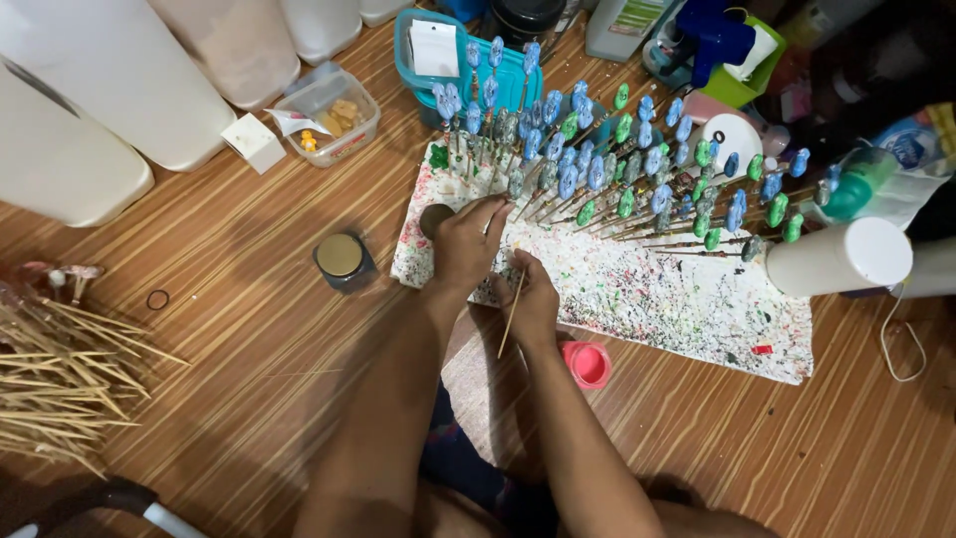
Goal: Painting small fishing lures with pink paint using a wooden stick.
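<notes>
A person is sitting at a paint-speckled foam board (637, 289), the right hand (530, 299) pinching a thin wooden skewer (512, 311) between closed fingers at the board's near edge. The left hand (466, 239) is curling around a small round jar (434, 219) at the board's near-left corner. Dozens of blue and green painted pieces (617, 164) are already standing on sticks across the board's far half, suggesting much is done. A heap of bare skewers (60, 384) is lying well left of the board, apparently waiting. A pink cap (587, 363) is resting just beside the board's near edge.
</notes>
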